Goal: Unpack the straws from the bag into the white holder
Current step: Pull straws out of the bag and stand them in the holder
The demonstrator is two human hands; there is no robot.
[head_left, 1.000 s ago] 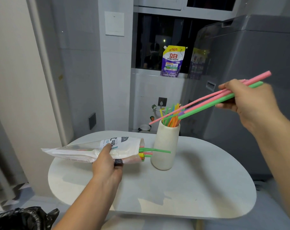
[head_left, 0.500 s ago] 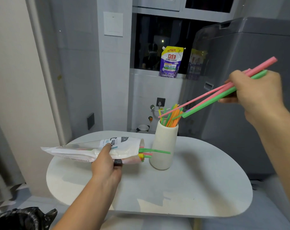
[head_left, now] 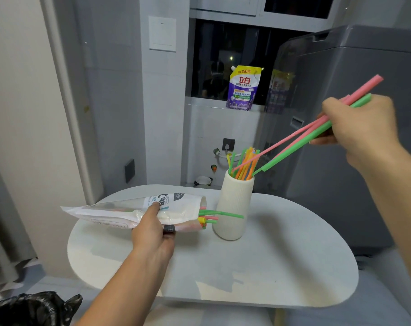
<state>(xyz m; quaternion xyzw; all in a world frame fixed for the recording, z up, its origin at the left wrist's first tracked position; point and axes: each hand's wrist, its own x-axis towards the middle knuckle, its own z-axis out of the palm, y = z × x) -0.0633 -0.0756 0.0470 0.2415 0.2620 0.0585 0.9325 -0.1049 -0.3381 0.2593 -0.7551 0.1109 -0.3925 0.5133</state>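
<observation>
Nearest, at the bottom left corner, a crumpled black plastic bag (head_left: 33, 307) lies on the floor. Above it the person's left hand (head_left: 152, 231) reaches over the near edge of the round white table (head_left: 270, 267) and is closed around the straw bag (head_left: 134, 211), thumb on top of the wrapper. The bag lies on its side, flat on the table's left part, its open mouth pointing right. A few straws in the bag (head_left: 213, 216) poke out of that mouth, green, pink and yellow; the longest green one reaches across the front of the white holder (head_left: 235, 208), and I cannot tell whether it touches it.

The holder stands upright just right of the bag's mouth, near the middle of the table's far half. The straws in the holder (head_left: 244, 164) are orange, green and yellow, fanned out above its rim.

Higher and to the right, the right hand (head_left: 362, 128) pinches a small bunch of held straws (head_left: 300, 143), pink and green. They slant down to the left, their lower tips at the holder's mouth, among the ones standing there.

Beyond the table a purple detergent pouch (head_left: 243, 88) stands on the window ledge, a big grey appliance (head_left: 354, 137) fills the far right, and a white wall switch (head_left: 162, 34) sits on the far left pillar.
</observation>
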